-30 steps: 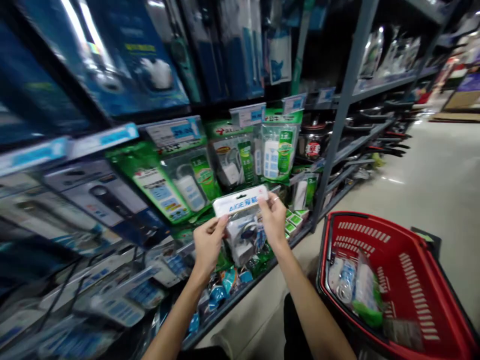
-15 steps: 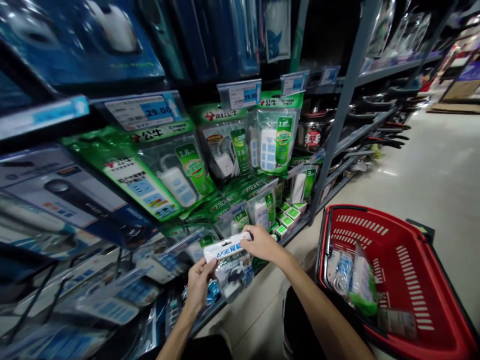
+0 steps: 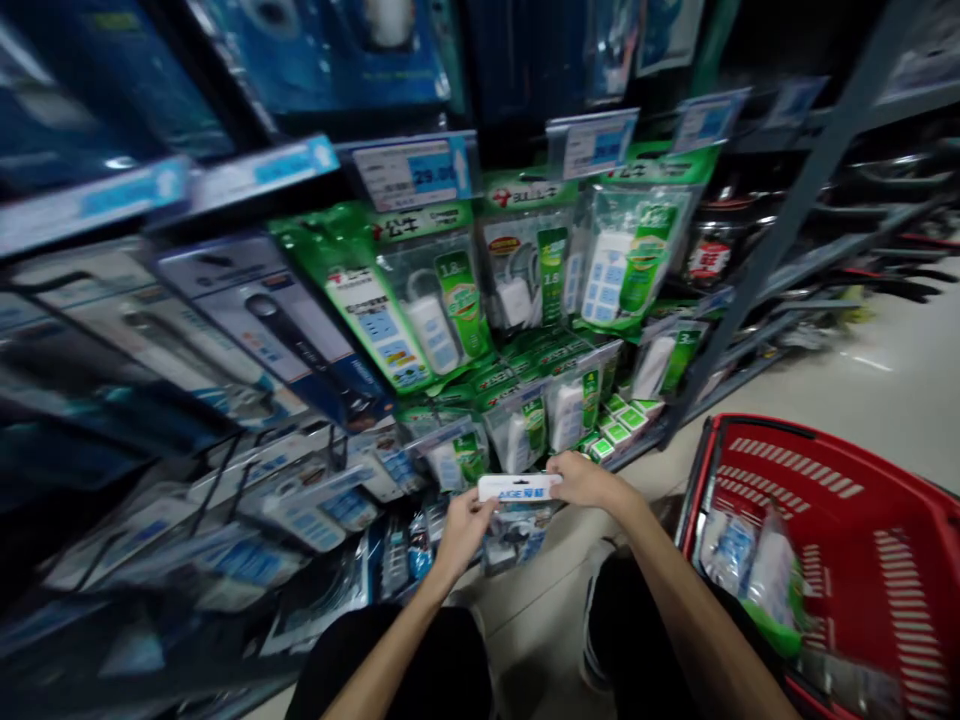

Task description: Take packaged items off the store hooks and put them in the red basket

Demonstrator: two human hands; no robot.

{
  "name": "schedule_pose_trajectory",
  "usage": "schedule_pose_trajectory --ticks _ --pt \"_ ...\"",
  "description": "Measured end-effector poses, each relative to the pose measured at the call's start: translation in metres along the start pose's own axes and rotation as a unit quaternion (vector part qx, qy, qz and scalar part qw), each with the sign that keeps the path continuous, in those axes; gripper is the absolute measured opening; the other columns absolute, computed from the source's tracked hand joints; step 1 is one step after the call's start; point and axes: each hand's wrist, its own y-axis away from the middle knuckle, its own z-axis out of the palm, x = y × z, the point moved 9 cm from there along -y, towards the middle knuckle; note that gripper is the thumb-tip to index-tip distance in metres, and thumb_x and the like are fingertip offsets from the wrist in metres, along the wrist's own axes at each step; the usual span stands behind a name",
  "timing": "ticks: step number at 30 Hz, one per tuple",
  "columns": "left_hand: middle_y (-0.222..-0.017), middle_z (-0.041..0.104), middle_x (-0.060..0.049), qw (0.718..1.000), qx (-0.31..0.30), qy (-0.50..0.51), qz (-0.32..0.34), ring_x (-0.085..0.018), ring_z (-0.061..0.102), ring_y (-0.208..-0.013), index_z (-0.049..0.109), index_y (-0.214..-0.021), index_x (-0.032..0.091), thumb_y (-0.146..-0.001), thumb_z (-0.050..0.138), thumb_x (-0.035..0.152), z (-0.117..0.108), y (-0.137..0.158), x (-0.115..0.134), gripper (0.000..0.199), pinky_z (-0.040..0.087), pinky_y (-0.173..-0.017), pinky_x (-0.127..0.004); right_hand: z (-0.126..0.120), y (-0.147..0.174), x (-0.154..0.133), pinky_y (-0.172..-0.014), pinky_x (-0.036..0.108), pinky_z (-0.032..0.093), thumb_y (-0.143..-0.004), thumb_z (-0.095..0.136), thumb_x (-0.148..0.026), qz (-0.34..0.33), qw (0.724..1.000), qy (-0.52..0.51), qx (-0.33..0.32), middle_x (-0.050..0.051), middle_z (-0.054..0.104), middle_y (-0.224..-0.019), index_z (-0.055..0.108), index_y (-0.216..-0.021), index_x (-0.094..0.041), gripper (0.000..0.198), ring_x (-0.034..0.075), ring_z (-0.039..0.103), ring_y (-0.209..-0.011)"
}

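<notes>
Between my two hands is a clear plastic package [image 3: 517, 535] with a white header card lettered in blue. My left hand [image 3: 466, 520] pinches the left end of the card, thumb on top. My right hand [image 3: 589, 482] grips the card's right end. What is inside the bag is blurred, with grey, white and blue parts. Just beyond it, bagged power strips [image 3: 454, 455] with green labels hang low on the shelf rack.
To my right stands a red shopping basket [image 3: 840, 480] holding several packaged goods [image 3: 772, 565]. More packaged power strips [image 3: 442, 310] hang below price tags [image 3: 420, 170]. Small green-and-white boxes [image 3: 619, 428] sit on the bottom shelf. A grey rack post [image 3: 795, 220] rises at the right.
My view has swung left and down, so the shelf and basket sit farther right. Both hands still hold the package, whose front now tilts away and looks foreshortened.
</notes>
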Motion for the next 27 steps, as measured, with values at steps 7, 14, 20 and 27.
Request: schedule_pose_trajectory --ticks 7,14,20,27 --pt "-0.085 0.076 -0.011 0.996 -0.042 -0.057 -0.049 -0.017 0.061 -0.064 0.077 -0.106 0.006 -0.086 0.058 0.029 0.019 0.003 -0.023 0.036 0.045 -0.058 -0.025 0.017 -0.013 0.014 -0.064 0.025 0.035 -0.075 0.063 -0.006 0.019 0.994 0.100 -0.038 0.005 0.065 -0.073 0.070 -0.080 -0.013 0.011 0.018 0.058 -0.072" --pt "-0.082 0.075 -0.009 0.994 -0.006 -0.101 -0.035 -0.015 0.060 -0.064 0.079 -0.101 0.007 -0.085 0.061 0.029 0.005 0.004 -0.017 0.032 0.040 -0.057 -0.023 0.020 -0.027 0.016 -0.068 0.025 0.040 -0.078 0.061 -0.012 0.006 0.990 0.133 -0.047 0.006 0.072 -0.079 0.069 -0.081 -0.017 0.010 0.021 0.066 -0.077" --pt "-0.076 0.073 -0.006 0.996 0.007 -0.092 -0.017 -0.015 0.058 -0.061 0.079 -0.096 0.010 -0.085 0.058 0.031 -0.010 0.007 -0.016 0.032 0.039 -0.055 -0.024 0.020 -0.032 0.001 -0.067 0.029 0.043 -0.073 0.060 -0.018 -0.001 0.994 0.097 -0.043 0.005 0.072 -0.074 0.068 -0.077 -0.021 0.009 0.023 0.067 -0.072" --pt "-0.092 0.078 -0.009 0.995 0.044 -0.087 -0.014 -0.019 0.067 -0.076 0.079 -0.101 0.010 -0.084 0.060 0.028 -0.036 0.011 -0.014 0.031 0.047 -0.067 -0.026 0.036 -0.048 -0.006 -0.064 0.034 0.044 -0.076 0.057 -0.044 -0.061 0.996 0.047 -0.055 0.006 0.070 -0.070 0.068 -0.076 -0.023 0.024 0.025 0.063 -0.066"
